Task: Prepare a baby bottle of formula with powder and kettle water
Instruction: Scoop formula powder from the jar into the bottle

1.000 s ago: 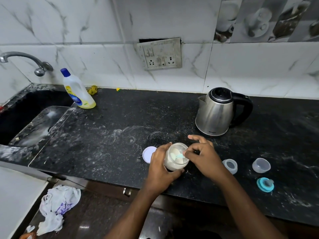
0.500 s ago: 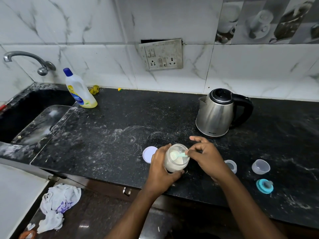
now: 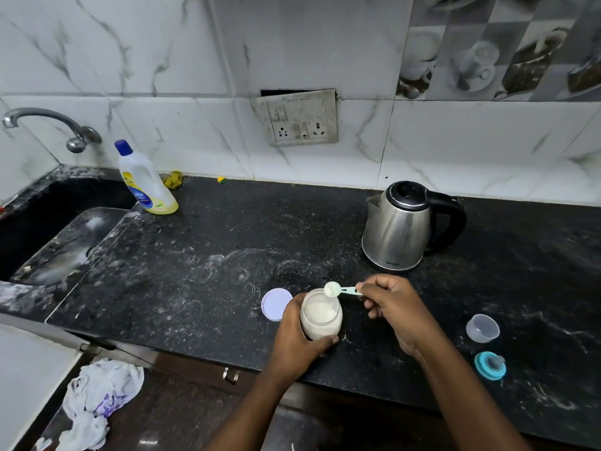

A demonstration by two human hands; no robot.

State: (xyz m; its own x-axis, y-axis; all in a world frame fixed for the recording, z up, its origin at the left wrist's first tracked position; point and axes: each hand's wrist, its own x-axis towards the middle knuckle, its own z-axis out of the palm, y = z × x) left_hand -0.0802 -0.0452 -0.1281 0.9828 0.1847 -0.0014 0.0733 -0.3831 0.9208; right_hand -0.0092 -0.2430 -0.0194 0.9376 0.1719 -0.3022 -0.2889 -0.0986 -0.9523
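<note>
The right hand (image 3: pixel 393 309) sits a bit right of the middle, low in the frame. Its fingers are pinched tight on the handle of a small green scoop (image 3: pixel 340 290). The bowl of the scoop is full of white powder, and it hangs just above the rim of the powder jar (image 3: pixel 320 317).

The left hand (image 3: pixel 294 340) is wrapped around that jar from the left side – thumb in front, fingers behind. The jar is see-through, open on top, and mostly full of white powder. It stands on the black counter (image 3: pixel 195 271) near the front edge. Its round white lid (image 3: pixel 275 304) lies flat on the counter just left of the jar, partly behind the left hand.

Further out, the shiny kettle (image 3: pixel 403 226) with the black handle stands above and to the right of the hands, with its lid shut. Toward the lower right are a clear little cap (image 3: pixel 482 327) and, below it, a blue ring with a teat (image 3: pixel 490 365). The bottle itself – I cannot see it; the right hand may be hiding it.

At the upper left stand a soap bottle (image 3: pixel 144 180) with a blue top, the sink (image 3: pixel 39 219) and a tap (image 3: pixel 48 125). A crumpled cloth (image 3: pixel 97 398) lies on the floor at the lower left.
</note>
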